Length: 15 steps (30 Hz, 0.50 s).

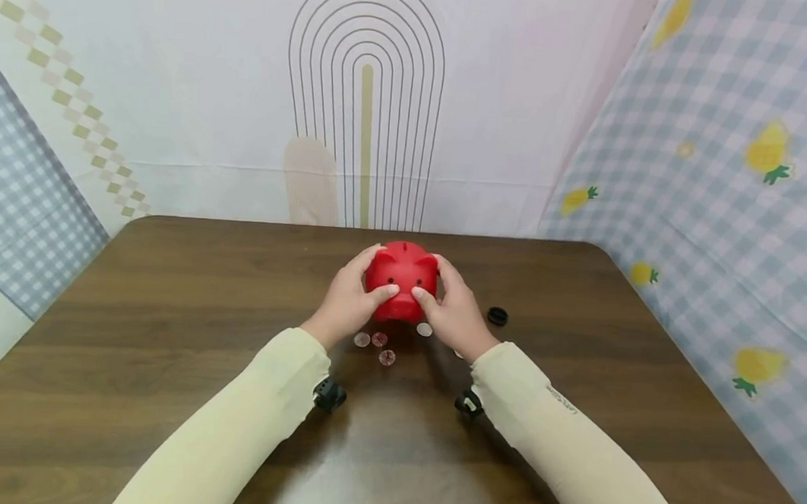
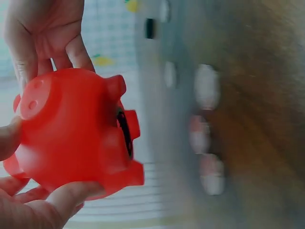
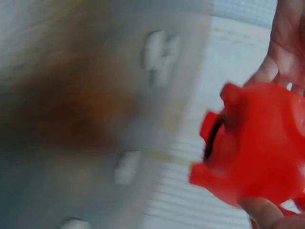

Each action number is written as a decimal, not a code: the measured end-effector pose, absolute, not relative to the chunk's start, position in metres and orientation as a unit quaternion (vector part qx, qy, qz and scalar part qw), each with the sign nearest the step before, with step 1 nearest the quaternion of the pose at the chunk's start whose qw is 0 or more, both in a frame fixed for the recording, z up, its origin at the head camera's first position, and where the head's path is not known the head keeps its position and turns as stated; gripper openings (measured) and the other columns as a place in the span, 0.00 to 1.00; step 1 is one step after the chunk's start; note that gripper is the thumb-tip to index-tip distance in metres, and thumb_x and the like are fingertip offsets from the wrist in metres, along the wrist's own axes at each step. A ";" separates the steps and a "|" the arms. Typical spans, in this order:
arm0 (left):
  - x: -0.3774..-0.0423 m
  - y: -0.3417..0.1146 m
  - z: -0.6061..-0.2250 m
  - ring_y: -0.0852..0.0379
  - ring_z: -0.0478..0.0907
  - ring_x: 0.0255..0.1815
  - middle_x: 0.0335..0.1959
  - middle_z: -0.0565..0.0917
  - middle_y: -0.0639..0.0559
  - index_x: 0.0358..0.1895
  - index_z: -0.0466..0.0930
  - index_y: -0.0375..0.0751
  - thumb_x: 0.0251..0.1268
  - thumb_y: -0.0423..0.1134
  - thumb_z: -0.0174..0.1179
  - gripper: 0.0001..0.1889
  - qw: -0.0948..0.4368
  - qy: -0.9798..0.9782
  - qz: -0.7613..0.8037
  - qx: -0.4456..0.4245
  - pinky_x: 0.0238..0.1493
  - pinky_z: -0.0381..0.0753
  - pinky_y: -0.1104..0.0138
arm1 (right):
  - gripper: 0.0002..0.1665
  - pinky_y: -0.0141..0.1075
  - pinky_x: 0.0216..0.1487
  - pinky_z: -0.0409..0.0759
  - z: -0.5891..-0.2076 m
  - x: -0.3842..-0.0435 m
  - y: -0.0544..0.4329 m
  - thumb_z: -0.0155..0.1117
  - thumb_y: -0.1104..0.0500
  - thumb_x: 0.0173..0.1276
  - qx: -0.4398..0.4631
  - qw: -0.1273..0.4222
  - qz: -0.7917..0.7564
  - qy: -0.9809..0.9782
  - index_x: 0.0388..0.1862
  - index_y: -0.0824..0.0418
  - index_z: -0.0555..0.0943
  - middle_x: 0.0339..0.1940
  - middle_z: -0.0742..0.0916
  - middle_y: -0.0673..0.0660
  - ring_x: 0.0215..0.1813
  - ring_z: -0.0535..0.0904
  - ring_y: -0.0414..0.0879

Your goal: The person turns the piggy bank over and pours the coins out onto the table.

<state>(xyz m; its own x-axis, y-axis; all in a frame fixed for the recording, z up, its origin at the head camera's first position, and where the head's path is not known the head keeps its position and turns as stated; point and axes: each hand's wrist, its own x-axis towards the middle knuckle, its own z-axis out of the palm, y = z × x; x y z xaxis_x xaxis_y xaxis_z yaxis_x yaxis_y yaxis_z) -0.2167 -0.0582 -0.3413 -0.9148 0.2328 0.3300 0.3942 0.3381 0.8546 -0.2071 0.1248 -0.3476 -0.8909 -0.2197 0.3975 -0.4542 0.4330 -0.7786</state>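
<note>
Head view: red piggy bank point(image 1: 403, 269) held between the fingers point(image 1: 365, 259).

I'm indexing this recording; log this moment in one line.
left hand: grips red piggy bank | right hand: grips it too | held: above wooden table | coins, black cap: on table

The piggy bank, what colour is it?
The piggy bank is red; it shows best, and largest, in the left wrist view.

A homelike setting is suggested, the room's kind uncertain: a wooden table point(image 1: 188, 309) is bordered beyond its far edge by white patterned cloth point(image 1: 366, 113), beyond its right edge by checked pineapple cloth point(image 1: 714, 200).
</note>
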 end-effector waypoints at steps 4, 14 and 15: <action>-0.198 -0.059 -0.325 0.44 0.64 0.69 0.74 0.60 0.44 0.67 0.65 0.35 0.58 0.28 0.66 0.32 0.151 -0.775 -0.543 -0.287 0.58 0.77 0.52 | 0.38 0.52 0.56 0.78 -0.339 -0.188 0.127 0.64 0.69 0.63 0.276 0.248 0.481 -0.794 0.70 0.67 0.62 0.72 0.66 0.62 0.66 0.68 0.57; -0.216 -0.054 -0.351 0.44 0.69 0.64 0.66 0.71 0.45 0.72 0.61 0.45 0.62 0.35 0.65 0.35 -0.028 -0.826 -0.554 -0.104 0.56 0.78 0.51 | 0.33 0.50 0.60 0.76 -0.355 -0.206 0.130 0.61 0.62 0.69 0.162 0.042 0.465 -0.869 0.71 0.63 0.62 0.65 0.73 0.60 0.63 0.71 0.55; -0.216 -0.053 -0.351 0.44 0.69 0.63 0.65 0.71 0.45 0.72 0.62 0.45 0.61 0.35 0.65 0.35 -0.029 -0.825 -0.555 -0.100 0.56 0.78 0.50 | 0.34 0.50 0.61 0.76 -0.354 -0.207 0.130 0.61 0.62 0.69 0.156 0.034 0.468 -0.869 0.71 0.62 0.62 0.66 0.73 0.60 0.64 0.70 0.55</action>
<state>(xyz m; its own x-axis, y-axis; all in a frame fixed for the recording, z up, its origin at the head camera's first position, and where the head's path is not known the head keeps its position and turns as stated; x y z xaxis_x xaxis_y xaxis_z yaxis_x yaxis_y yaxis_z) -0.2160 -0.0531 -0.3511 -0.9784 0.1965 0.0638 0.1330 0.3631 0.9222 -0.2068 0.1305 -0.3543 -0.9489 -0.2395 0.2053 -0.3033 0.5141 -0.8023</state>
